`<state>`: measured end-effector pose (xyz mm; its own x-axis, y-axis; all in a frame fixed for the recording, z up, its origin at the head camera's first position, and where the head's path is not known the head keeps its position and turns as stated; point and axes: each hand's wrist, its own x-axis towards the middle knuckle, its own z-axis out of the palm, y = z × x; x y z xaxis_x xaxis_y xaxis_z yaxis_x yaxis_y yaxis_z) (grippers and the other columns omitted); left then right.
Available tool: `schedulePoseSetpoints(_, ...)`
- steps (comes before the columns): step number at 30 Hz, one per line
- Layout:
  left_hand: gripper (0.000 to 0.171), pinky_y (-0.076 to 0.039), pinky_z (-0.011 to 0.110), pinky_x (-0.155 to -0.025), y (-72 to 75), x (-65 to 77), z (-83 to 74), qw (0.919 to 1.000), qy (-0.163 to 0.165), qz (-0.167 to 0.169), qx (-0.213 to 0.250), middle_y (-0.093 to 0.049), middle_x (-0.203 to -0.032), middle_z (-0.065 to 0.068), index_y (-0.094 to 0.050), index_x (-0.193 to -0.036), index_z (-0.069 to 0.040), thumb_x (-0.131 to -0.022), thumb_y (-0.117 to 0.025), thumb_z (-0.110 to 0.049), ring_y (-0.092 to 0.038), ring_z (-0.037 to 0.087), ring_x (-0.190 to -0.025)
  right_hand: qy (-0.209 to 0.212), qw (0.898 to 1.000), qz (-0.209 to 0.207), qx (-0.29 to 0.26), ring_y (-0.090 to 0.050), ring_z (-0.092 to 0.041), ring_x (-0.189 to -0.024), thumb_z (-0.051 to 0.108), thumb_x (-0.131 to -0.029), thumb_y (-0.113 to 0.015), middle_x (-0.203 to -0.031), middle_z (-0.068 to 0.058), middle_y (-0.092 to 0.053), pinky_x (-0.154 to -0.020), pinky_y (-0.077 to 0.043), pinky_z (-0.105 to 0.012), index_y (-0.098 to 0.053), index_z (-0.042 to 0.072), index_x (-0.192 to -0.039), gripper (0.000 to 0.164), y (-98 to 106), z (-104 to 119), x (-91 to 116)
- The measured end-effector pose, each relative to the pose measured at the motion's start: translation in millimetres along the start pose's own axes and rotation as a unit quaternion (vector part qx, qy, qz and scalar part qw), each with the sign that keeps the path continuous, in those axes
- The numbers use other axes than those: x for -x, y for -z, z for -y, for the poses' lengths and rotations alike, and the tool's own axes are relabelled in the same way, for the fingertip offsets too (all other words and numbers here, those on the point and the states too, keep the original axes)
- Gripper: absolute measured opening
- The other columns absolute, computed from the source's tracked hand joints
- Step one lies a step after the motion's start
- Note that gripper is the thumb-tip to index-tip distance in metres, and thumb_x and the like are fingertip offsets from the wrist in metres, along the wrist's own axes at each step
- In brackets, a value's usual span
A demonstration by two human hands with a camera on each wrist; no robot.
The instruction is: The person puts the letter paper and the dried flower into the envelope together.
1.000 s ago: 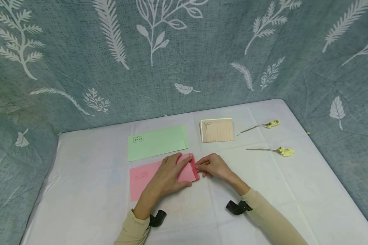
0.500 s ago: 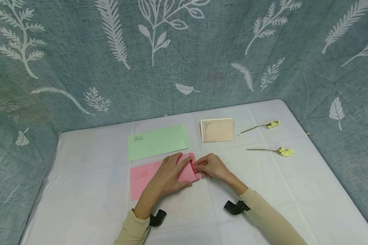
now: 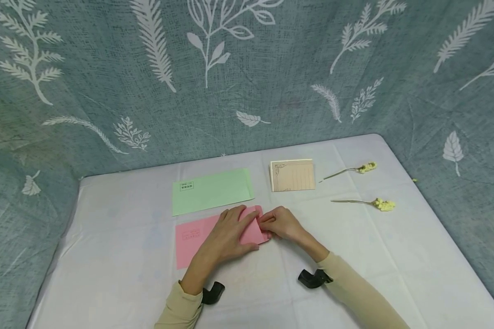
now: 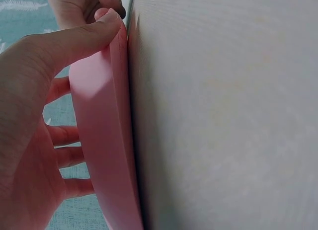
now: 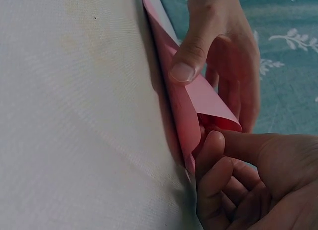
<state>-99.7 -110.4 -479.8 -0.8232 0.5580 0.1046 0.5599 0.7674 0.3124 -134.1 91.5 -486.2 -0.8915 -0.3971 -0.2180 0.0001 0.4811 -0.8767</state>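
A pink envelope (image 3: 195,235) lies at the middle of the white table, its mouth to the right. My left hand (image 3: 226,230) grips it across its width, thumb on the near edge and fingers toward the far edge. Bulging up, the envelope (image 4: 107,125) gapes at its mouth in the right wrist view. The curled right hand (image 3: 283,223) has thumb and index finger (image 5: 241,143) close together, tips inside that opening. What they hold, if anything, is hidden inside the mouth; I cannot tell. The right hand's other fingers are folded below.
Just behind the pink envelope lies a green envelope (image 3: 214,192). A stack of beige lined cards (image 3: 293,176) is at the back. To the right lie two yellow dried flowers, one farther back (image 3: 364,167) and one nearer (image 3: 382,204). A patterned grey-green cloth (image 3: 230,132) hangs behind the table.
My right hand has moved slightly left, its fingertips going from the envelope's edge into the mouth. The mouth flap has lifted a little. My left hand stays where it was.
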Motion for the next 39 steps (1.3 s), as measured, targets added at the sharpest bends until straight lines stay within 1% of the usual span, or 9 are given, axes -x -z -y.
schedulePoseSetpoints(2, 0.079, -0.031, 0.050, -0.111, 0.2, -0.1, -0.3, 1.0000, 0.002, 0.002, 0.000, -0.045, -0.142, 0.020, -0.051, -0.143, -0.015, -0.077, -0.080, -0.048, -0.043, 0.036, -0.130, 0.003, 1.000, -0.001, -0.001, -0.051, -0.001, -0.053, 0.007, -0.086, -0.069, -0.079, -0.007, -0.074, -0.049, -0.038, -0.017, -0.076, -0.002, -0.095, 0.015, -1, -1, 0)
schedulePoseSetpoints(4, 0.079, -0.031, 0.050, -0.111, 0.3, -0.2, -0.7, 1.0000, 0.003, 0.004, 0.000, -0.045, -0.142, 0.020, -0.051, -0.143, -0.015, -0.077, -0.080, -0.047, -0.043, 0.036, -0.130, -0.001, 1.000, 0.002, -0.012, -0.052, -0.002, -0.053, 0.006, -0.087, -0.068, -0.076, -0.007, -0.073, -0.049, -0.041, -0.017, -0.076, -0.003, -0.095, 0.015, -1, -1, 0)
schedulePoseSetpoints(8, 0.079, -0.031, 0.050, -0.111, -0.1, -0.4, -1.2, 1.0000, 0.004, 0.005, 0.002, -0.045, -0.142, 0.020, -0.051, -0.142, -0.015, -0.077, -0.080, -0.047, -0.043, 0.036, -0.130, -0.013, 0.999, 0.013, -0.048, -0.057, -0.004, -0.053, 0.003, -0.088, -0.066, -0.072, -0.008, -0.071, -0.050, -0.046, -0.017, -0.074, -0.006, -0.097, 0.015, 0, 0, 1)
schedulePoseSetpoints(12, 0.079, -0.031, 0.050, -0.111, -0.6, -0.7, -1.4, 1.0000, 0.005, 0.006, 0.001, -0.044, -0.142, 0.019, -0.051, -0.143, -0.015, -0.077, -0.080, -0.047, -0.043, 0.036, -0.130, -0.014, 0.997, 0.022, -0.075, -0.062, -0.006, -0.056, 0.001, -0.090, -0.064, -0.075, -0.011, -0.072, -0.053, -0.052, -0.020, -0.072, -0.010, -0.100, 0.016, 0, 0, 1)
schedulePoseSetpoints(18, 0.081, -0.031, 0.050, -0.111, -0.7, -1.3, -1.9, 1.0000, 0.003, 0.004, -0.002, -0.045, -0.142, 0.020, -0.050, -0.143, -0.015, -0.076, -0.080, -0.048, -0.043, 0.036, -0.130, -0.015, 0.997, 0.024, -0.077, -0.063, -0.008, -0.059, 0.001, -0.091, -0.064, -0.076, -0.013, -0.072, -0.054, -0.055, -0.023, -0.072, -0.010, -0.101, 0.017, 2, 0, 1)
schedulePoseSetpoints(25, 0.080, -0.032, 0.050, -0.111, -0.5, -1.3, -3.1, 1.0000, 0.005, 0.003, -0.004, -0.045, -0.142, 0.020, -0.051, -0.143, -0.014, -0.076, -0.080, -0.048, -0.043, 0.037, -0.130, -0.026, 0.997, 0.022, -0.064, -0.063, -0.007, -0.058, 0.006, -0.092, -0.066, -0.077, -0.010, -0.073, -0.052, -0.051, -0.020, -0.073, -0.007, -0.103, 0.018, 8, -3, 1)
schedulePoseSetpoints(30, 0.081, -0.032, 0.050, -0.111, -0.4, -1.6, -3.7, 1.0000, 0.007, 0.003, -0.003, -0.045, -0.142, 0.020, -0.050, -0.143, -0.014, -0.076, -0.080, -0.048, -0.044, 0.037, -0.129, -0.032, 0.996, 0.022, -0.083, -0.063, -0.008, -0.059, 0.007, -0.093, -0.065, -0.080, -0.011, -0.074, -0.052, -0.050, -0.019, -0.073, -0.007, -0.104, 0.019, 19, -7, 2)
schedulePoseSetpoints(35, 0.081, -0.033, 0.049, -0.110, -1.3, -1.7, -3.4, 1.0000, 0.000, -0.006, -0.004, -0.046, -0.140, 0.020, -0.049, -0.144, -0.016, -0.076, -0.080, -0.047, -0.045, 0.038, -0.128, -0.030, 0.997, -0.002, -0.072, -0.062, -0.011, -0.059, 0.009, -0.093, -0.067, -0.079, -0.012, -0.073, -0.053, -0.050, -0.022, -0.073, -0.005, -0.106, 0.020, 38, -10, 2)
schedulePoseSetpoints(39, 0.080, -0.032, 0.049, -0.111, -0.9, -1.6, -3.4, 1.0000, 0.001, -0.003, -0.003, -0.046, -0.140, 0.020, -0.050, -0.144, -0.016, -0.077, -0.080, -0.047, -0.045, 0.038, -0.128, -0.034, 0.997, -0.021, -0.068, -0.063, -0.013, -0.063, 0.011, -0.093, -0.066, -0.083, -0.012, -0.073, -0.056, -0.051, -0.024, -0.072, -0.003, -0.108, 0.021, 54, -15, 5)
